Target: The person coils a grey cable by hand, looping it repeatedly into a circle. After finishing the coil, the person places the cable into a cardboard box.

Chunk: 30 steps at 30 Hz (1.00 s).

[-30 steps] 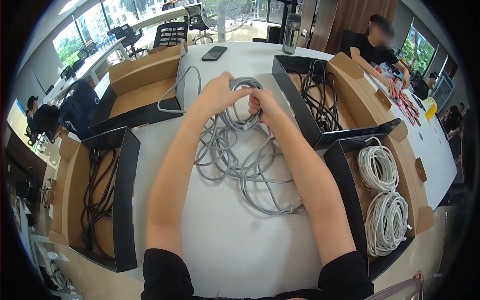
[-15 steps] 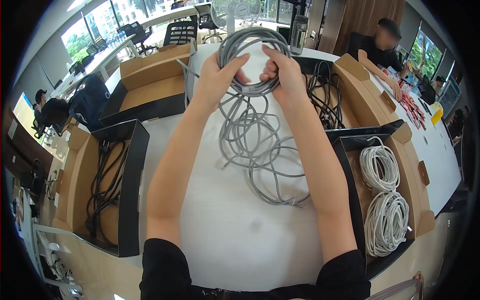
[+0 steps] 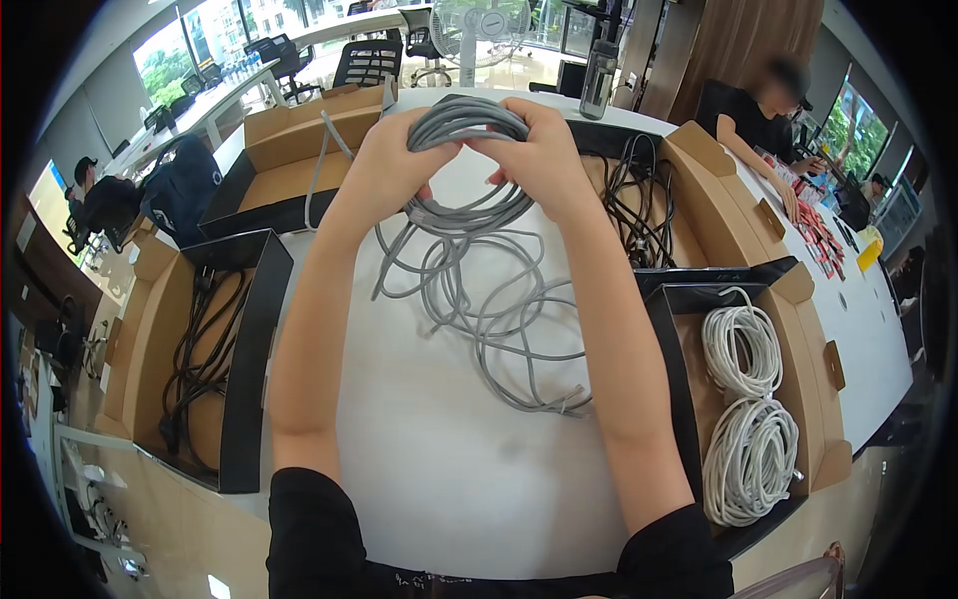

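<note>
Both my hands grip a coil of grey network cable (image 3: 469, 217) above the far half of the table. My left hand (image 3: 392, 165) is closed round its left side, with the thumb pointing inward. On the opposite side my right hand (image 3: 542, 155) is closed on the loops, its thumb also inside the ring. One loose end sticks out to the left of my left hand. Below the coil, a tangle of loose grey cable (image 3: 499, 317) lies on the white table (image 3: 469, 479); a plug shows at its lower right.
Black cables lie in the left box (image 3: 261, 369) and the back right box (image 3: 718, 215). Coiled white cables (image 3: 750, 464) fill the right box. Behind my left hand stands another open box (image 3: 289, 190). A bottle (image 3: 599, 80) stands at the back; a person (image 3: 758, 120) sits at right.
The coil has tilted and come slightly lower and left, its ring now seen more from the side. Both hands have shifted their hold with it. The view has moved slightly.
</note>
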Available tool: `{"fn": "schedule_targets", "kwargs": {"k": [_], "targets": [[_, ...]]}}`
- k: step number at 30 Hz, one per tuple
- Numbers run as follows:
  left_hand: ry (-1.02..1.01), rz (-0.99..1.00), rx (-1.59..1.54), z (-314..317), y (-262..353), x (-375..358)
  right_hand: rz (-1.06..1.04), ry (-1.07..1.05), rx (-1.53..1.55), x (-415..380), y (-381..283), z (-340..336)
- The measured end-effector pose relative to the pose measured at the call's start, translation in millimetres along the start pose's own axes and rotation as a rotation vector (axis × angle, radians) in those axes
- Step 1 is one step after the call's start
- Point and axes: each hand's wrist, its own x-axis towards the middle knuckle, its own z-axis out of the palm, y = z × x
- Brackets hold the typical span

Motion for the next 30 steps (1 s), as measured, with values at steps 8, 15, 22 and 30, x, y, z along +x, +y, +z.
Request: {"fn": "schedule_targets", "kwargs": {"k": [8,15,22,30], "targets": [[-0.214,-0.038,-0.178,-6.8,-11.1,1.7,0.062,0.17,0.147,0.7,-2.6,-15.1],[-0.35,-0.024,-0.251,-10.4,-32.9,12.9,0.144,0.239,0.332,0.3,0.2,-14.5],[0.1,-0.013,-0.506,19.9,-27.4,12.8,0.306,0.209,0.66,-5.4,20.9,-0.6],[-0.108,-0.004,-0.088,-0.9,-6.6,-3.6,-0.184,0.105,-0.257,-8.2,8.3,-2.1]]}}
